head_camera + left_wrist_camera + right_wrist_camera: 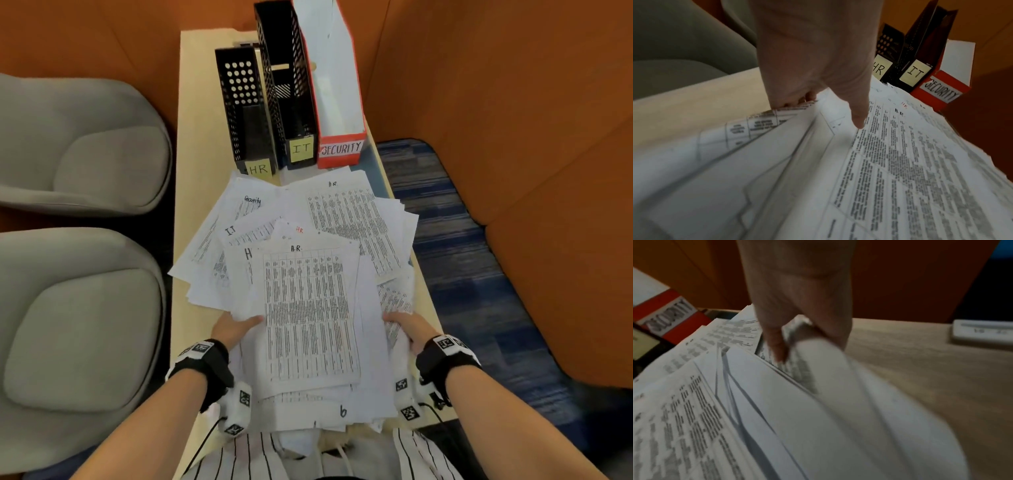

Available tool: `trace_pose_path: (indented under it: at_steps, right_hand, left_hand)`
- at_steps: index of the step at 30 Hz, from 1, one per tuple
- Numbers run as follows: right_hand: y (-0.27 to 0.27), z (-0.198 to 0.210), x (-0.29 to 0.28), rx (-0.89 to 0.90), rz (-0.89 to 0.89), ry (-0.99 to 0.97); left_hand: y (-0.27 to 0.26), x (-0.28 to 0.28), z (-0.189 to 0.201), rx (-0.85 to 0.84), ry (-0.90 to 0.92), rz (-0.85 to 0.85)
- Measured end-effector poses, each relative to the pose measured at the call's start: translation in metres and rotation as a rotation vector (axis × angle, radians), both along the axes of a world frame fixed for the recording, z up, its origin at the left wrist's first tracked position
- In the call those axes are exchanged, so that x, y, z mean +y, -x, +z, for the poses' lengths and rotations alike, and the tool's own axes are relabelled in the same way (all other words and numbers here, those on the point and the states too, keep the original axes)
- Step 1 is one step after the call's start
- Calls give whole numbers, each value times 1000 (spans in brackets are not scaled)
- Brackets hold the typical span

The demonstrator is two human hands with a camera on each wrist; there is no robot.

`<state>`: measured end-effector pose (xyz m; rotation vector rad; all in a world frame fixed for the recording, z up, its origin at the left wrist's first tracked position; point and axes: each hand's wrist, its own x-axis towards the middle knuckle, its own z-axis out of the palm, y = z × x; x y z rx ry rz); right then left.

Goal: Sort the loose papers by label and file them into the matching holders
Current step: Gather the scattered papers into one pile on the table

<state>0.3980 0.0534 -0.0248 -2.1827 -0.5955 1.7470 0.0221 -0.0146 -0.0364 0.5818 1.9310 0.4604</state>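
Note:
A messy pile of loose printed papers covers the near half of the narrow table, with sheets marked H.R., I.T and Security. My left hand grips the pile's left side, thumb on top and fingers underneath. On the right side my right hand holds the pile the same way, its thumb on the sheets. At the far end stand three holders: a black one labelled HR, a black one labelled IT and a red-and-white one labelled SECURITY.
Two grey chairs stand to the left of the table. Orange padded walls close in the back and right, with blue carpet beside the table. A small white device lies on the table's right part.

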Motion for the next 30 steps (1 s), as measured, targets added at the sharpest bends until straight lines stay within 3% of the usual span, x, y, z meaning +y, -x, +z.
trace_pose_path:
  at_steps: [3, 5, 8, 13, 15, 21, 25, 27, 30]
  right_hand:
    - [16, 3, -4, 114, 50, -26]
    - [19, 2, -7, 87, 85, -73]
    - [9, -6, -5, -51, 131, -91]
    - [-10, 17, 8, -332, 348, -152]
    - [-18, 21, 11, -357, 393, -149]
    - [-32, 5, 10, -313, 390, -126]
    - [-39, 5, 8, -276, 463, -56]
    - [-36, 14, 10, -343, 549, -57]
    - [-21, 40, 17, -623, 493, -442]
  left_hand:
    - [-11, 2, 5, -175, -51, 84]
    - [-14, -2, 3, -138, -87, 73]
    - [-13, -5, 8, -8, -138, -41]
    - [2, -1, 38, -40, -279, -145]
    - [11, 1, 54, -77, -315, -150]
    - [31, 2, 102, -168, -420, -43]
    - [50, 3, 108, -220, -411, 62]
    - [52, 5, 108, -252, -408, 105]
    - [48, 10, 108, -302, -415, 136]
